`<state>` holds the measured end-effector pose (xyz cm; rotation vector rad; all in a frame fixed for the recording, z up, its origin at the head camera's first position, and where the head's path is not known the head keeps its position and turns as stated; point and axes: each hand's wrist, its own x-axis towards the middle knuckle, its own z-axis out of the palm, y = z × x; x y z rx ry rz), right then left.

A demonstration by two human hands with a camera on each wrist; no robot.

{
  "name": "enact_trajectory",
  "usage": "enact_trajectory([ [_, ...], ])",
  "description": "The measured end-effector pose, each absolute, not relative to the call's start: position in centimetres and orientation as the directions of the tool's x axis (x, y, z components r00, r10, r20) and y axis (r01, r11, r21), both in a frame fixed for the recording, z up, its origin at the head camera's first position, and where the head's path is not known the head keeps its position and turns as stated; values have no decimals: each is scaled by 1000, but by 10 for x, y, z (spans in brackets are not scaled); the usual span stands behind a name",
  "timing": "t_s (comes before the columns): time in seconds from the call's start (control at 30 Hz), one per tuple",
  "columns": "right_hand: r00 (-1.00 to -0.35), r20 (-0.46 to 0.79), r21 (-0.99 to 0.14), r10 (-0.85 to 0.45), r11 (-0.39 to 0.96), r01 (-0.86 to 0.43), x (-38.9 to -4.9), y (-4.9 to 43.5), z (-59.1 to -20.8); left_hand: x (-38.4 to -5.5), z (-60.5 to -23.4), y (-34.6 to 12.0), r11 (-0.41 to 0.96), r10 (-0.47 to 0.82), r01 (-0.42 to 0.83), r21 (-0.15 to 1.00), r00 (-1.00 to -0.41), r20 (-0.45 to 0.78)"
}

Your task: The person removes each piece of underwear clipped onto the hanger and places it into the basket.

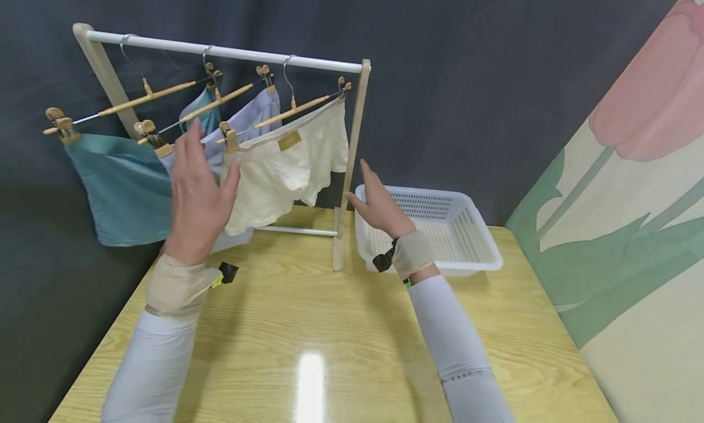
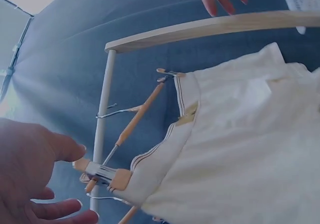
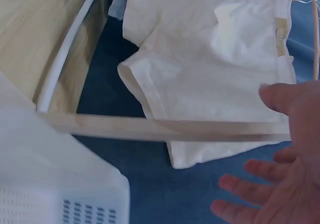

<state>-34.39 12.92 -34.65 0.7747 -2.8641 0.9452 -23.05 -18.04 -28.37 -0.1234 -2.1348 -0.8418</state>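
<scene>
White shorts [image 1: 280,172] hang from a wooden clip hanger [image 1: 291,112] at the right end of the rack. My left hand [image 1: 199,197] is raised beside the shorts' left clip [image 1: 228,137], its fingers extended and holding nothing. In the left wrist view, the thumb is close to that clip [image 2: 107,175]; whether they touch I cannot tell. My right hand [image 1: 382,204] hovers just right of the rack's wooden post [image 1: 354,142], fingers loose and holding nothing. Behind the white pair hang lavender shorts [image 1: 242,126], then teal shorts [image 1: 126,191], each on its own clip hanger.
A white perforated basket [image 1: 484,265] sits on the wooden table [image 1: 330,325], right of the rack. The rack has a white top bar [image 1: 231,51] and a lower bar [image 1: 299,230]. A dark curtain [image 1: 467,93] stands behind, and a flower-printed panel [image 1: 632,239] at the right.
</scene>
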Motion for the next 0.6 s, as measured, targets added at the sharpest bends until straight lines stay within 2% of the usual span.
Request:
enact_trajectory([
  [0.13,-877,189,-582,-441,669,-462,-357,122,-354,-242,-278,-179,718,-206,375,587,-691,693],
  [0.33,-879,244,-655,-410,599,-461,-368,113,-364,-255,-275,-179,555,-262,393,733,-754,603],
  [0.6,-857,343,-696,-385,509,-507,-379,104,-375,-270,-280,-181,489,-279,464,739,-719,636],
])
